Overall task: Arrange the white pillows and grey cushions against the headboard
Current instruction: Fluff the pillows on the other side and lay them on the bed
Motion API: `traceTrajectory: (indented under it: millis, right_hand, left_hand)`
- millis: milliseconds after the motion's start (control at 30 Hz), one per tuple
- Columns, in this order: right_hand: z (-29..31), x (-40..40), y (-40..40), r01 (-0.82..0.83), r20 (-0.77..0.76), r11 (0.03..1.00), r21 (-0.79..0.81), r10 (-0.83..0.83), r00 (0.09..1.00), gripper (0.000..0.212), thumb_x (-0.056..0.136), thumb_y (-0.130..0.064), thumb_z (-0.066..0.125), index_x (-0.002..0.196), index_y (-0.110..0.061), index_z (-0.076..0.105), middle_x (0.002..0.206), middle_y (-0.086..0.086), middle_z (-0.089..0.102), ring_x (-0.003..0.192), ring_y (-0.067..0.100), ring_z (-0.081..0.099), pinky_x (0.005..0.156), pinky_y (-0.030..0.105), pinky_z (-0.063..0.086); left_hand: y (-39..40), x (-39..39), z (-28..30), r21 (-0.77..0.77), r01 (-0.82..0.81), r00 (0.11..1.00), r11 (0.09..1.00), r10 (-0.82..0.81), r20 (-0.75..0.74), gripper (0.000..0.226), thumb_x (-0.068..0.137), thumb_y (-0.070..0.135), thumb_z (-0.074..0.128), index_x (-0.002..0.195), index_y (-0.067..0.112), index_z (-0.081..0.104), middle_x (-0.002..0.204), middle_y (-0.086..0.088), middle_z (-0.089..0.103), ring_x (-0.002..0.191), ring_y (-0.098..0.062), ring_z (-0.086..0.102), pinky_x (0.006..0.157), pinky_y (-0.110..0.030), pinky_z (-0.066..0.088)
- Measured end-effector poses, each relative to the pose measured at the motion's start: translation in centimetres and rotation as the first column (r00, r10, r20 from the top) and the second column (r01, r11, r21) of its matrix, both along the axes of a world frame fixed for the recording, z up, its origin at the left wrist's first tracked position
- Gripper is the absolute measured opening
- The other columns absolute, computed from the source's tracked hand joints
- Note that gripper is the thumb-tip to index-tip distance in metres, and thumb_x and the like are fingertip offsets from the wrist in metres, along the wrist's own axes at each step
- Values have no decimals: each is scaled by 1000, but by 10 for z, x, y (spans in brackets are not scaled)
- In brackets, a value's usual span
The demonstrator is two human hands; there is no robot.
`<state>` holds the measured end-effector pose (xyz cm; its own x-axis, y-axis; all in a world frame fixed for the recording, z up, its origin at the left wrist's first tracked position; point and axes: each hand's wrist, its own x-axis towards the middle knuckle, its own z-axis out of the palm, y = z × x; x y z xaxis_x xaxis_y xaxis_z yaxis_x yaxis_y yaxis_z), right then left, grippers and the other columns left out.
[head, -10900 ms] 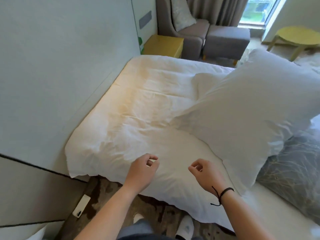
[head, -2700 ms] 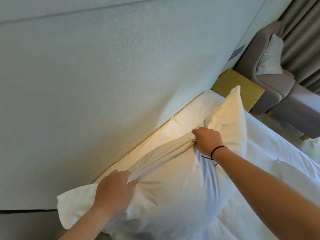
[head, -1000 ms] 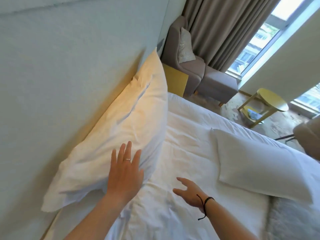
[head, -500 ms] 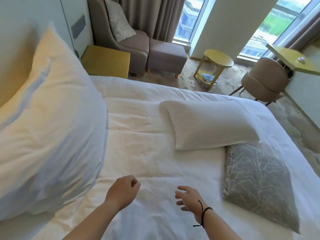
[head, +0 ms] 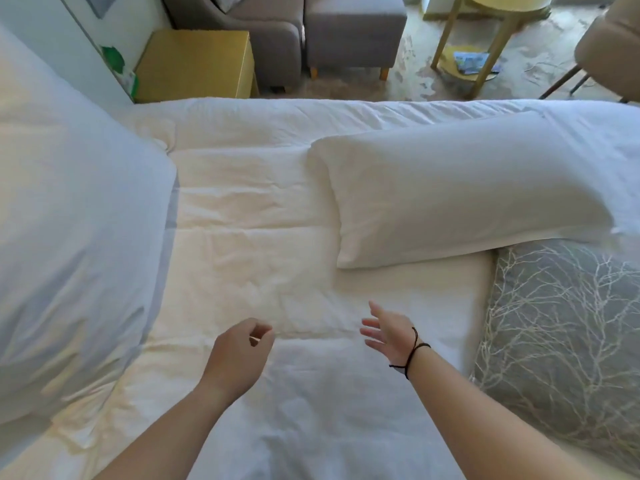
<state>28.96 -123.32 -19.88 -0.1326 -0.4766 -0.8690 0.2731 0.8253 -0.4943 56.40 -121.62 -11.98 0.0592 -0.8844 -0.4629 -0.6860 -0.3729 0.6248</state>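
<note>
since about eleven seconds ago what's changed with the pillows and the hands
One white pillow went from lying on the bed, was gripped by both hands and stood up against the headboard, then let go. The left hand and right hand now hover empty over the bed cover. The second white pillow and the grey cushion lie flat on the bed as before.

Bare forearms; black cord bracelet (head: 414,351) on right wrist.

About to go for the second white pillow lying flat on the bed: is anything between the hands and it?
Nothing visible. Only bare duvet lies between the right hand, the left hand and the flat white pillow. The grey cushion sits off to the right.
</note>
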Motion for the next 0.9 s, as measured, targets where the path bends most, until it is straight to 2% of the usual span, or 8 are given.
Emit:
traceTrajectory:
  millis: [100,200,300,367,533,600,733,900]
  right_hand:
    - [-23,-3,-45,55,164,998,-31,-49,985,67,90,-48,62,139,-7,43,134,20,54,121,34,56,99,46,48]
    - [-40,1,-94,200,285,978,-61,-175,942,63,93,-48,57,141,-9,43,152,24,26,140,41,29,117,49,23]
    - [-50,11,-132,354,473,933,-68,-282,835,33,96,-46,53,112,-19,63,123,5,64,112,26,61,96,30,42]
    - [-58,15,-149,490,549,870,-49,-387,741,23,99,-35,51,94,-15,62,96,4,61,90,24,60,83,28,47]
    - [-68,18,-151,603,317,788,-122,-545,776,10,94,-3,55,84,-6,56,83,13,61,58,23,63,45,24,53]
    - [-66,9,-138,584,299,796,-160,-524,797,6,91,-1,56,85,-1,56,84,17,61,44,19,59,44,22,49]
    - [-41,-16,-99,477,191,852,-216,-442,876,13,90,-6,63,94,6,59,86,21,64,47,19,48,40,21,42]
    - [39,-49,-27,151,-110,910,-385,-209,972,39,86,-12,67,55,-9,43,44,5,40,36,18,40,40,23,36]
  left_hand:
    - [-16,-14,-11,-24,-15,1000,1000,14,-11,6,91,32,62,96,34,65,88,14,68,81,5,61,67,-11,41]
    - [-21,-25,-24,-17,-44,999,999,43,-27,14,91,32,63,103,37,60,90,10,67,81,6,61,67,-10,40]
    - [-16,-30,-35,-4,-81,995,997,81,-51,19,89,29,66,104,39,59,89,8,68,82,10,59,68,-11,41]
    - [-11,-32,-41,2,-111,991,994,111,-71,21,88,27,68,103,39,60,87,9,69,82,9,60,69,-14,42]
    - [-2,-35,-44,22,-89,995,996,90,-49,22,89,25,68,102,41,60,87,28,66,79,8,61,71,-17,42]
    - [0,-43,-41,11,-64,997,998,65,-36,22,88,25,67,104,39,61,86,26,66,78,7,61,70,-17,43]
    - [0,-73,-19,-42,77,997,996,-78,-10,35,83,28,71,114,38,58,93,16,66,87,5,60,73,-18,45]
    - [1,-126,31,-230,439,898,869,-422,121,78,78,37,71,137,50,23,138,28,28,123,3,40,83,-21,43]
